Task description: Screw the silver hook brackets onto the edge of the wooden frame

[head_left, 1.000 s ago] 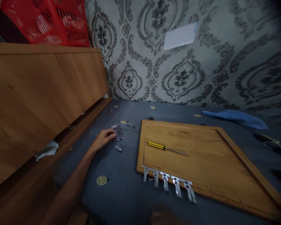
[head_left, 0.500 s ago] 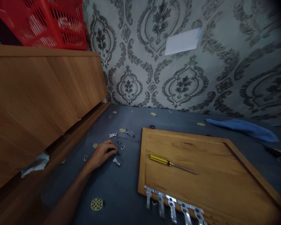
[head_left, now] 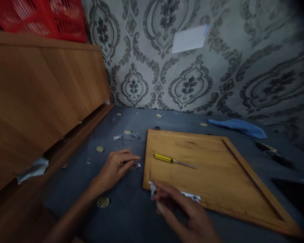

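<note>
Left of the wooden panel [head_left: 210, 172], a pinched metal clip [head_left: 138, 164]

Head view: the left hand [head_left: 115, 168] pinches it between thumb and fingers. It looks light, stiff and slick, best held by its flat sides. The right hand [head_left: 184, 211] hangs over similar clips [head_left: 152, 187] along the panel's near edge; whether it grips one, I cannot tell.

We're on a dim, cool-toned frame; can't place the light source. The white paper [head_left: 190, 39] reads brightest. We get glints off the metal brackets [head_left: 190, 196] and the small metal piece [head_left: 137, 164] at the left hand [head_left: 114, 168]. The right hand [head_left: 197, 219] is soft and shaded. The cabinet [head_left: 45, 91] edge smears. Wide-angle stretch pulls the wallpaper [head_left: 276, 84] at far right; upper right corner drops to black. Lower left goes murky.
</note>
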A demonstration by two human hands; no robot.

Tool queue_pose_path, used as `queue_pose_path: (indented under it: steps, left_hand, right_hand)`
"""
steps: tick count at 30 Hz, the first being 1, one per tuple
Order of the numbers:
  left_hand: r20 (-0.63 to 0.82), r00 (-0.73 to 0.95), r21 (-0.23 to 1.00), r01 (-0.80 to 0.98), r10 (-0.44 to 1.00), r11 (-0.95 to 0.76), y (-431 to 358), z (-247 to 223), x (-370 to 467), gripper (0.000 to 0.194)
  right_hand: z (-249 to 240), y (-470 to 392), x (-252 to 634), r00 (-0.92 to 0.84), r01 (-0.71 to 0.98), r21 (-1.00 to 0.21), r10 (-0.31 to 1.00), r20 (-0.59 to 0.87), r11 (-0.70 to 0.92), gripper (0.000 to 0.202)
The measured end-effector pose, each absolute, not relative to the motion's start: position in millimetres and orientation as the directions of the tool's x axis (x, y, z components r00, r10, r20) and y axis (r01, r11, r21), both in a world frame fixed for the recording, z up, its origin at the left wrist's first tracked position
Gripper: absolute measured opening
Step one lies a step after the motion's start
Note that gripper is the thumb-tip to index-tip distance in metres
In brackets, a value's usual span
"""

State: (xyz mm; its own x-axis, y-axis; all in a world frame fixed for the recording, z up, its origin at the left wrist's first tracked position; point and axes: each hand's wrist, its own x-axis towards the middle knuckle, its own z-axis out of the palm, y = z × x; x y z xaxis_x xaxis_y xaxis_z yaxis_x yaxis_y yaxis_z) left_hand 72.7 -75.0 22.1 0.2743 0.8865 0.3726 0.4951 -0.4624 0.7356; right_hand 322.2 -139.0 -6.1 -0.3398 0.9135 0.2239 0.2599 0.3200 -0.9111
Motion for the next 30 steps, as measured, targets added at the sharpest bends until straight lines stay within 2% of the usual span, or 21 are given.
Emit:
queue_pose_path:
  steps: [2,6,8,10,13,15,17,19,21,28,30]
  left_hand:
    - [0.452,0.348,0.673,0.471,0.821,-0.57,-87.9,28.9,90.5,0.025]
    - [0.587,0.413,0.511,0.479,0.697,-0.714,-100.8,33.9,107.8,0.027]
    - [0.609,0.421,0.491,0.467,0.673,-0.736,-104.2,32.7,111.0,0.026]
    - [0.603,0.41,0.521,0.448,0.685,-0.727,-107.5,31.2,113.0,0.025]
    - [0.49,0.35,0.718,0.358,0.798,-0.597,-111.3,31.7,113.6,0.026]
    - [0.315,0.314,0.898,0.208,0.896,-0.389,-111.7,34.1,111.4,0.026]
    - [0.137,0.311,0.988,0.03,0.941,-0.153,-110.4,36.2,107.6,0.026]
    - [0.03,0.319,0.996,-0.094,0.947,0.0,-108.3,36.2,103.6,0.03]
    - [-0.017,0.329,0.988,-0.142,0.944,0.067,-106.9,34.3,100.9,0.034]
    - [-0.056,0.359,0.984,-0.136,0.931,0.112,-113.7,29.4,100.2,0.038]
    - [-0.041,0.385,0.994,-0.074,0.922,0.075,-112.7,29.7,97.4,0.039]
  right_hand:
    - [1.8,-130.9,311.0,-0.268,0.209,-0.937,0.938,0.219,0.279,0.036]
    - [14.4,-126.5,298.4,-0.267,0.185,-0.945,0.94,0.215,0.268,0.019]
    - [16.2,-128.7,297.7,-0.263,0.18,-0.944,0.939,0.223,0.275,0.015]
    - [14.7,-131.2,298.6,-0.259,0.166,-0.945,0.937,0.233,0.281,0.014]
    - [9.3,-133.5,299.8,-0.278,0.163,-0.931,0.921,0.274,0.326,0.015]
    - [6.6,-134.4,300.2,-0.277,0.177,-0.911,0.907,0.317,0.373,0.017]
    - [5.9,-135.1,300.4,-0.268,0.19,-0.896,0.899,0.346,0.401,0.018]
    - [6.6,-135.8,300.6,-0.267,0.199,-0.893,0.899,0.346,0.403,0.018]
    - [7.3,-136.3,300.8,-0.269,0.206,-0.896,0.903,0.335,0.393,0.018]
    - [4.4,-137.2,300.4,-0.282,0.198,-0.882,0.887,0.367,0.428,0.018]
    - [4.2,-137.1,300.4,-0.285,0.212,-0.867,0.877,0.386,0.451,0.019]
